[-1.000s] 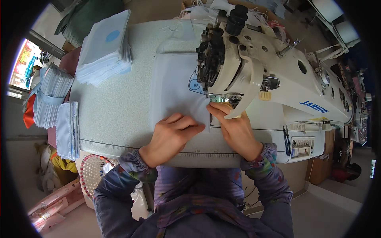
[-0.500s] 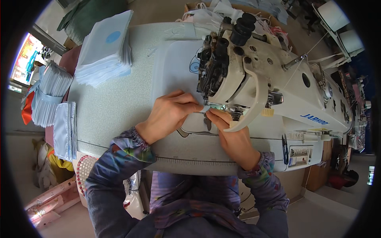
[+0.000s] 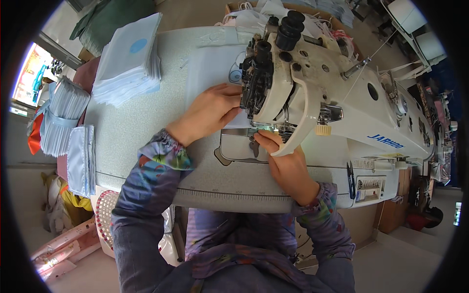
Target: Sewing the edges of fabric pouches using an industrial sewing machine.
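Note:
A pale blue cloth piece (image 3: pixel 205 66) with a printed round motif lies on the sewing machine table, partly under the machine's head. My left hand (image 3: pixel 207 115) rests on its near part, fingers stretched toward the machine and thumb apart; the fingertips pass behind the black mechanism of the sewing machine (image 3: pixel 312 83). At the near side of the presser foot is my right hand (image 3: pixel 288 163), its thumb and forefinger drawn together beside the needle area. The curved white guard covers part of that hand, and whatever lies between its fingertips is hidden.
A stack of pale cloth pieces (image 3: pixel 127 63) stands at the table's far left. Beyond the left edge are a tied bundle (image 3: pixel 61 117) and folded light-blue pieces (image 3: pixel 80 161). Black thread snips (image 3: pixel 351 180) lie beside a small parts tray (image 3: pixel 370 190) at right.
My left hand has loosened from its pinch near the needle and moved slightly up and left, lying flatter on the cloth. The cloth's near edge has shifted away; my right hand has barely moved.

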Demonstrator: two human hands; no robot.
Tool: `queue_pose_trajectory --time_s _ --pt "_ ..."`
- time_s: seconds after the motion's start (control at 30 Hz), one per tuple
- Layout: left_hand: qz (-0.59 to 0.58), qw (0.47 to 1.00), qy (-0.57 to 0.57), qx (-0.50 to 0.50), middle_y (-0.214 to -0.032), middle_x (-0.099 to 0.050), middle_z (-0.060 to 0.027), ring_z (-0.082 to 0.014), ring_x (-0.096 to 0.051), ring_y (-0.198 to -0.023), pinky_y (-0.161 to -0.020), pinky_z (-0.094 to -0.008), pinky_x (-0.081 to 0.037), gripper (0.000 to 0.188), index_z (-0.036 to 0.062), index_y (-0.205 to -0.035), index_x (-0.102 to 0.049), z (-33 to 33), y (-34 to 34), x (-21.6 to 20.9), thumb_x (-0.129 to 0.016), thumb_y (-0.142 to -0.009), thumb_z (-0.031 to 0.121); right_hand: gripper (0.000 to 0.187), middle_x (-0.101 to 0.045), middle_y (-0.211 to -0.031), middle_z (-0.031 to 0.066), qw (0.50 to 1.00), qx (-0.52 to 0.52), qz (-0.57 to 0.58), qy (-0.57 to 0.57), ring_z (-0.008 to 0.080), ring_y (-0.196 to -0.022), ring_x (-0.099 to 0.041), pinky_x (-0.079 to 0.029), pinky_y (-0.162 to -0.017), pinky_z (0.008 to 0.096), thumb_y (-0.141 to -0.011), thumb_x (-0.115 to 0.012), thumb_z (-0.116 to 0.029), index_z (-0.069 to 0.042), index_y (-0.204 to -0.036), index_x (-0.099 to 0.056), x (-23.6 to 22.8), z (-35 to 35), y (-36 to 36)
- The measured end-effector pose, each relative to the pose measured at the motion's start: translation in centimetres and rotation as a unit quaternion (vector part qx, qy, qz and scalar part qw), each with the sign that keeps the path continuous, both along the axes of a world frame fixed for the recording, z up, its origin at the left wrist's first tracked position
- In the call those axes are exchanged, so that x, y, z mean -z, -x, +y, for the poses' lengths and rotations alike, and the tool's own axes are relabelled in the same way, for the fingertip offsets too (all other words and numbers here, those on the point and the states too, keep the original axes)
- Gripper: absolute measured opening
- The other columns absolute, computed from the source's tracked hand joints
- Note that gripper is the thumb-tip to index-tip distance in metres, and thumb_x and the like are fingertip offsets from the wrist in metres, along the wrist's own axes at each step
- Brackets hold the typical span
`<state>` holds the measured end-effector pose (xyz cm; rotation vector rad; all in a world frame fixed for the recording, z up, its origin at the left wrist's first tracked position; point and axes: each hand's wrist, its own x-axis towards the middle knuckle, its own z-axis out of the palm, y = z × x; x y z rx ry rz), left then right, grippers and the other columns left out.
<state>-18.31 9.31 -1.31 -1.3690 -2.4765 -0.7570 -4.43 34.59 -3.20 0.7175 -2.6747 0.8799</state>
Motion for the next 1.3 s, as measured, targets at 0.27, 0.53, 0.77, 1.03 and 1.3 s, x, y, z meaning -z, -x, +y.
queue_pose_trajectory --time_s 0.27,0.53,0.77,1.03,1.3 --pt "0.034 0.959 0.174 -0.221 -0.138 -0.067 -0.0139 -0.0323 -0.068 -0.126 -0.095 -0.0428 -0.061 0.052 0.0201 -0.144 -0.071 2.1 -13.5 -1.2 -0.079 -0.094 0.033 0.055 -0.071 -0.139 0.0145 1.0 0.027 -0.008 0.002 0.042 -0.122 -0.066 -0.052 -0.104 0.0501 -0.09 -0.061 0.01 -0.008 -0.141 -0.072 -1.3 -0.2 -0.6" --pt "-0.066 0.991 0.031 -0.116 -0.145 -0.062 -0.0062 -0.0336 -0.054 -0.147 -0.131 -0.0645 -0.028 0.05 0.0207 -0.14 -0.074 -0.3 -13.3 0.1 -0.084 -0.091 0.026 0.052 -0.073 -0.139 0.014 0.999 -0.011 0.031 0.003 0.0374 -0.125 -0.068 -0.05 -0.107 0.0498 -0.088 -0.064 0.009 -0.007 -0.136 -0.077 -0.7 0.2 -1.2" --pt "-0.059 0.995 0.019 -0.073 -0.141 -0.065 -0.0038 -0.0308 -0.056 -0.146 -0.132 -0.0643 -0.028 0.042 0.0238 -0.133 -0.078 -1.6 -10.6 -0.2 -0.083 -0.091 0.021 0.052 -0.074 -0.136 0.0113 1.0 -0.013 0.015 -0.019 0.0344 -0.122 -0.071 -0.05 -0.105 0.0471 -0.088 -0.064 0.009 -0.007 -0.137 -0.076 -1.0 0.0 -0.6" --pt "-0.094 0.994 0.002 0.064 -0.128 -0.07 0.001 -0.0255 -0.064 -0.134 -0.133 -0.0638 -0.028 0.045 0.025 -0.117 -0.085 -2.5 -5.9 0.3 -0.078 -0.079 0.002 0.049 -0.072 -0.132 0.01 0.999 -0.018 0.008 -0.025 0.0354 -0.116 -0.071 -0.053 -0.099 0.0477 -0.088 -0.065 0.009 -0.006 -0.133 -0.075 -1.5 -0.2 -0.2" --pt "-0.089 0.994 -0.009 0.064 -0.126 -0.071 0.0005 -0.0252 -0.064 -0.133 -0.133 -0.0633 -0.028 0.043 0.0251 -0.113 -0.086 -1.9 -2.3 0.6 -0.076 -0.08 -0.001 0.051 -0.072 -0.134 0.0114 1.0 -0.002 0.003 -0.023 0.0374 -0.115 -0.073 -0.059 -0.095 0.0479 -0.088 -0.063 0.012 -0.006 -0.135 -0.074 -0.7 -0.2 0.1"
